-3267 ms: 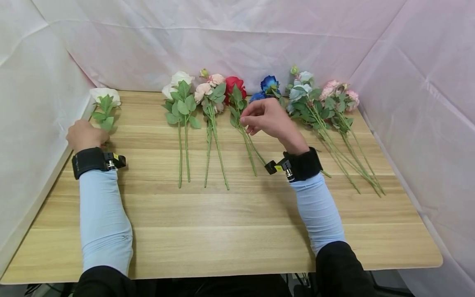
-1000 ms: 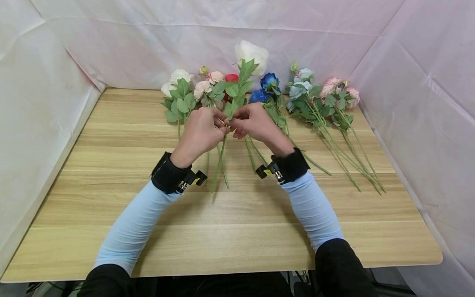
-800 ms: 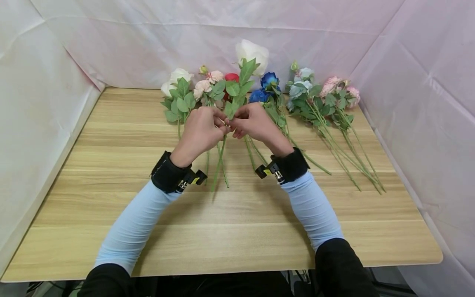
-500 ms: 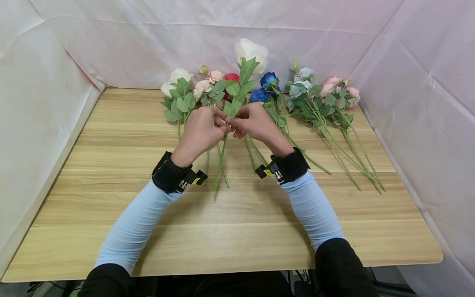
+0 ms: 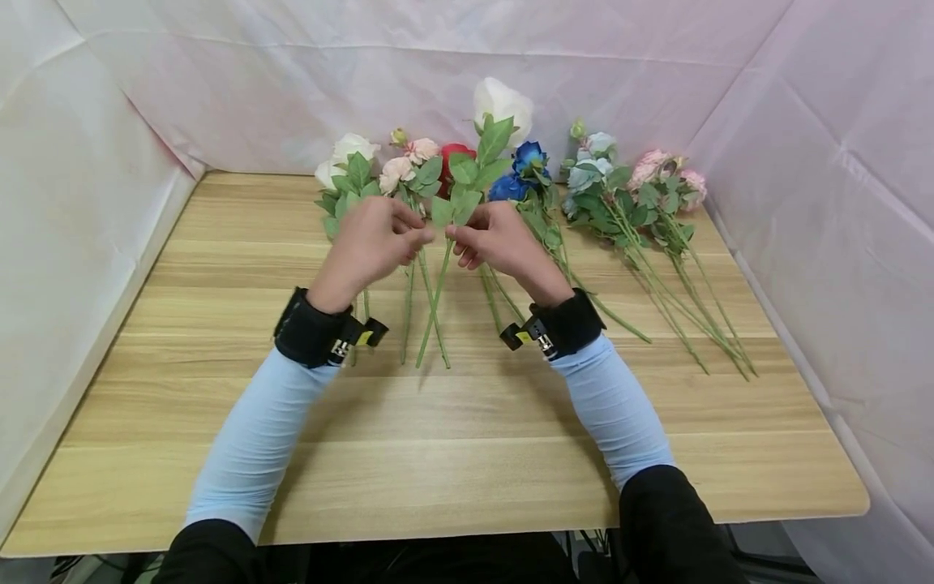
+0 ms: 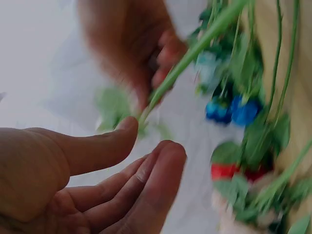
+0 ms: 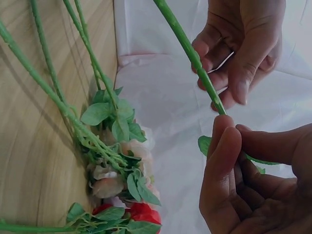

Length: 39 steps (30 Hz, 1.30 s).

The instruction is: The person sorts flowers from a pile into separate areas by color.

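Note:
A white rose [image 5: 502, 101] with green leaves stands nearly upright above the wooden table [image 5: 467, 454], its long stem [image 5: 436, 296] slanting down toward me. My right hand [image 5: 456, 235] pinches that stem just under the leaves, and the right wrist view shows thumb and fingers of the right hand [image 7: 229, 131] closed on the stem [image 7: 187, 48]. My left hand [image 5: 419, 235] hovers just left of the stem with relaxed fingers. In the left wrist view the left hand [image 6: 151, 139] holds nothing, the stem [image 6: 195, 51] passing beyond it.
Flowers lie in a row at the back of the table: white roses [image 5: 349, 154], pale pink blooms [image 5: 409, 158], a red rose [image 5: 456, 154], blue roses [image 5: 525, 166], pale blue blooms [image 5: 594, 162] and pink blooms [image 5: 660, 174]. White cloth walls surround the table.
My left hand carried the white rose from the table's left edge to the middle, then let go of the stem and drew a little left. The right hand keeps the stem.

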### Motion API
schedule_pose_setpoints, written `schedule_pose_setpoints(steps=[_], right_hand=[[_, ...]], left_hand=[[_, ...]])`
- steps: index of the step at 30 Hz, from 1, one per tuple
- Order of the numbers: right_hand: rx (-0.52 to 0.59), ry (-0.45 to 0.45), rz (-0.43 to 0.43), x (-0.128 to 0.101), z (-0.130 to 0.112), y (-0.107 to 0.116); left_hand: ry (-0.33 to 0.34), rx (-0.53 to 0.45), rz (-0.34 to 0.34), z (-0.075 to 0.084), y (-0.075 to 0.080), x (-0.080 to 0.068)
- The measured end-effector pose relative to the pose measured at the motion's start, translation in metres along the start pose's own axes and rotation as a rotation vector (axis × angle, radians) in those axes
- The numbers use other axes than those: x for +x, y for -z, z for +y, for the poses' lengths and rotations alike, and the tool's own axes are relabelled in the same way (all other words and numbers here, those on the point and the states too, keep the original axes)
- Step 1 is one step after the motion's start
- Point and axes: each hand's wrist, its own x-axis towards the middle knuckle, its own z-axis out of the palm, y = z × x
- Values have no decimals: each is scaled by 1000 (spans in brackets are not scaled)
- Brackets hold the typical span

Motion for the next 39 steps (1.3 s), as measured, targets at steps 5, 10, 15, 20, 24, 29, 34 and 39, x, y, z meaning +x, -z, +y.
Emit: schedule_pose_setpoints(steps=[5, 10, 15, 20, 24, 29, 34, 39], right_hand=[[-20, -28, -78, 13, 8, -19], [-5, -53, -195, 35, 9, -47], [1, -40, -232, 66, 0, -72], [-38, -40, -247, 93, -15, -91], [-119, -15, -263, 107, -23, -103], [-146, 5, -278, 118, -31, -119], [-193, 1, -276, 127, -35, -138], [-252, -10, -255, 131, -28, -152]], left_hand=[[82, 41, 87, -17, 32, -8], [135, 47, 174, -33, 53, -17], [172, 8, 203, -37, 63, -18], [168, 23, 219, -34, 67, -16], [160, 54, 222, -32, 69, -15], [154, 67, 227, -31, 71, -14], [151, 65, 239, -32, 74, -15], [146, 73, 248, -33, 75, -17]])
